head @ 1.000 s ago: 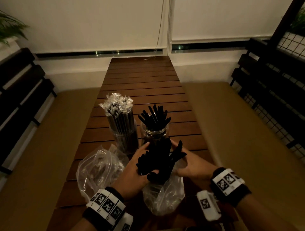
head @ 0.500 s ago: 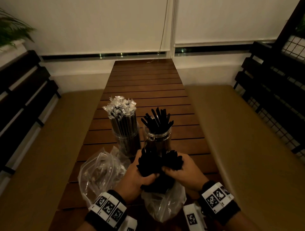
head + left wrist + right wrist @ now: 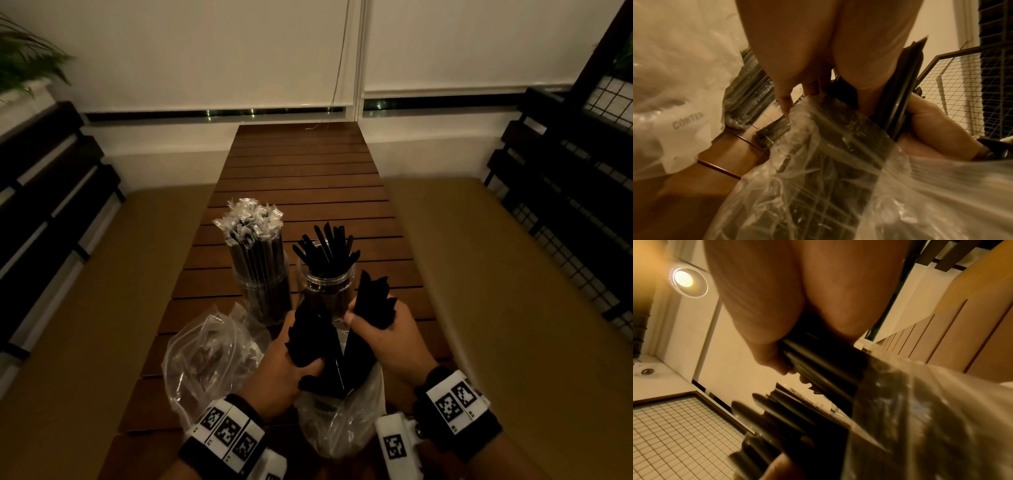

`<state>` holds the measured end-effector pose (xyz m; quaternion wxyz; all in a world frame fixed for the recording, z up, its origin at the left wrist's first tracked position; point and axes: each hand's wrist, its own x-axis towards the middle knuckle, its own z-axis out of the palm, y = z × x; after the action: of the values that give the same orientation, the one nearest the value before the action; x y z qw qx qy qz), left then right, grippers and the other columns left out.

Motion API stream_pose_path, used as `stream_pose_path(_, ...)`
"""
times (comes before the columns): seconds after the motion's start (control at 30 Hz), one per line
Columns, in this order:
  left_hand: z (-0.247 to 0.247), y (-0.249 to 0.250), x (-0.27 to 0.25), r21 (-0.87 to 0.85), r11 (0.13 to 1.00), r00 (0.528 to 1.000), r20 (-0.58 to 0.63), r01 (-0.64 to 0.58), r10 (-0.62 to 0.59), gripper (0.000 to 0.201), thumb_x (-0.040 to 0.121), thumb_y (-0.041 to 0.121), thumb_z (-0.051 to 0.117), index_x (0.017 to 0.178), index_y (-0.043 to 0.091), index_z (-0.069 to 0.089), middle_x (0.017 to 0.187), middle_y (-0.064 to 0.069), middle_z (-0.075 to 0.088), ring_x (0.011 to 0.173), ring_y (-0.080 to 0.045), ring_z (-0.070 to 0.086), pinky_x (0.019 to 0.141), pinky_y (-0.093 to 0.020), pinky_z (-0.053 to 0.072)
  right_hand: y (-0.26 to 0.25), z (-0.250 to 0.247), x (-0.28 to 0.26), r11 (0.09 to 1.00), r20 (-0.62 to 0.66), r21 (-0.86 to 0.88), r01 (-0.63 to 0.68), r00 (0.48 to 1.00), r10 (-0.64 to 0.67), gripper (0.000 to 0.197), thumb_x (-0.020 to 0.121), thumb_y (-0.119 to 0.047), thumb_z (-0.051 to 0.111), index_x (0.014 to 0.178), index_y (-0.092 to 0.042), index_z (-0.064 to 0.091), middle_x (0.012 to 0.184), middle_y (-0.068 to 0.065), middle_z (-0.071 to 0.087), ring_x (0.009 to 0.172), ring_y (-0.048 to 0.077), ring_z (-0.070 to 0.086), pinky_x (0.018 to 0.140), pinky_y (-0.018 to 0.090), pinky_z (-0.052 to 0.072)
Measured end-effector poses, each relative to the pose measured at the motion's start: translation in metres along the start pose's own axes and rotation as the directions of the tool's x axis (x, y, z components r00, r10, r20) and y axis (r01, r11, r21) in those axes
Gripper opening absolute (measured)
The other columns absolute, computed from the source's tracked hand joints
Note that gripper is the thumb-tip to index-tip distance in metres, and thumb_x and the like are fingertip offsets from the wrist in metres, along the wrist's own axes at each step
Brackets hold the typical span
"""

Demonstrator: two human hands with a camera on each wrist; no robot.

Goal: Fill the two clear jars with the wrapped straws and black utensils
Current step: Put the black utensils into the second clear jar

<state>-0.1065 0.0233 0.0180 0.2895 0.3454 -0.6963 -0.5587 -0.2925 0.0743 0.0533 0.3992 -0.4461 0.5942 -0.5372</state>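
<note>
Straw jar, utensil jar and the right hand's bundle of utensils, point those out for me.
straw jar (image 3: 265, 298): head view, on its clear wall below the straws.
utensil jar (image 3: 327, 286): head view, on the glass near its rim.
bundle of utensils (image 3: 371, 298): head view, on the black tips above the right hand (image 3: 387, 342).

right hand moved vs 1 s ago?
Yes. The right hand rose with a bundle of utensils, up beside the utensil jar.
</note>
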Motion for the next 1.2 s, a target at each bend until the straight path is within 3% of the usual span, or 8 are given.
stream_pose_path(0.17, 0.001, -0.004, -0.003, 0.017, 0.998, 0.997, -0.049, 0.060, -0.059, 0.054, 0.087, 0.001, 0.068, 0.114, 0.040, 0.043, 0.101, 0.013, 0.060, 0.096, -0.004, 0.062, 0.093, -0.027, 0.049, -0.037, -0.015, 0.012, 0.994, -0.137, 0.104, -0.030, 0.990, 0.044, 0.013, 0.086, -0.007, 0.072, 0.090, -0.018, 0.066, 0.091, 0.001, 0.072, 0.086, 0.013, 0.072, 0.079, 0.029, 0.059)
stream_pose_path(0.3, 0.004, -0.007, -0.004, -0.018, 0.994, 0.989, -0.094, 0.109, -0.110, 0.071, 0.083, -0.015, 0.066, 0.109, 0.046, 0.039, 0.106, 0.015, 0.058, 0.099, 0.000, 0.059, 0.099, -0.033, 0.049, -0.081, -0.034, 0.034, 0.970, -0.174, 0.234, 0.072, 0.984, -0.031, 0.025, 0.088, -0.009, 0.068, 0.112, -0.006, 0.062, 0.094, 0.001, 0.071, 0.084, 0.014, 0.074, 0.074, 0.027, 0.060)
stream_pose_path(0.5, 0.002, -0.002, -0.004, 0.030, 0.998, 0.997, -0.054, 0.049, -0.048, 0.055, 0.087, -0.001, 0.069, 0.114, 0.038, 0.042, 0.099, 0.021, 0.059, 0.094, 0.001, 0.061, 0.086, -0.018, 0.050, -0.136, -0.044, 0.080, 0.915, -0.221, 0.305, 0.266, 0.954, -0.204, 0.020, 0.091, -0.010, 0.066, 0.110, -0.008, 0.061, 0.098, 0.002, 0.069, 0.097, 0.018, 0.070, 0.086, 0.033, 0.059)
stream_pose_path(0.57, 0.001, 0.001, -0.003, 0.074, 0.997, 1.000, 0.003, 0.006, -0.006, 0.041, 0.091, 0.008, 0.067, 0.119, 0.026, 0.044, 0.101, 0.024, 0.060, 0.096, -0.002, 0.063, 0.084, -0.016, 0.051, -0.136, -0.034, 0.099, 0.907, -0.246, 0.318, 0.274, 0.948, -0.200, 0.029, 0.089, -0.012, 0.071, 0.115, -0.005, 0.061, 0.106, 0.006, 0.070, 0.104, 0.022, 0.070, 0.090, 0.037, 0.059)
stream_pose_path(0.67, 0.001, 0.004, -0.001, 0.010, 1.000, 1.000, 0.001, 0.011, -0.011, 0.042, 0.091, 0.015, 0.067, 0.122, 0.027, 0.042, 0.105, 0.014, 0.063, 0.100, -0.008, 0.065, 0.086, -0.016, 0.051, -0.127, -0.014, 0.120, 0.928, -0.240, 0.295, 0.230, 0.957, -0.161, 0.043, 0.083, -0.016, 0.077, 0.120, -0.003, 0.061, 0.118, 0.011, 0.069, 0.107, 0.021, 0.070, 0.093, 0.041, 0.058)
stream_pose_path(0.83, 0.001, 0.004, -0.001, 0.013, 1.000, 1.000, 0.002, 0.021, -0.021, 0.050, 0.078, 0.043, 0.062, 0.121, 0.029, 0.041, 0.102, 0.014, 0.063, 0.096, -0.004, 0.065, 0.084, -0.016, 0.050, -0.108, 0.006, 0.134, 0.959, -0.171, 0.196, 0.205, 0.970, -0.172, 0.011, 0.085, -0.012, 0.075, 0.092, -0.020, 0.070, 0.098, 0.005, 0.073, 0.100, 0.023, 0.072, 0.093, 0.048, 0.058)
stream_pose_path(1.03, 0.002, 0.006, -0.001, -0.049, 0.999, 1.000, -0.008, 0.019, -0.020, 0.042, 0.082, 0.030, 0.063, 0.117, 0.026, 0.041, 0.100, 0.004, 0.060, 0.089, 0.003, 0.063, 0.082, -0.010, 0.047, -0.116, -0.003, 0.139, 0.923, -0.268, 0.249, 0.292, 0.937, -0.224, 0.024, 0.085, -0.013, 0.075, 0.106, -0.005, 0.068, 0.112, 0.025, 0.069, 0.102, 0.027, 0.071, 0.088, 0.038, 0.059)
stream_pose_path(1.2, 0.003, 0.004, -0.001, -0.079, 0.996, 0.999, -0.017, 0.031, -0.033, 0.042, 0.082, 0.036, 0.061, 0.115, 0.018, 0.043, 0.095, 0.014, 0.063, 0.086, 0.005, 0.062, 0.082, -0.010, 0.047, -0.101, 0.003, 0.135, 0.954, -0.180, 0.100, 0.282, 0.948, -0.261, 0.013, 0.085, -0.015, 0.076, 0.093, -0.021, 0.067, 0.097, -0.001, 0.073, 0.098, 0.018, 0.071, 0.094, 0.041, 0.057)
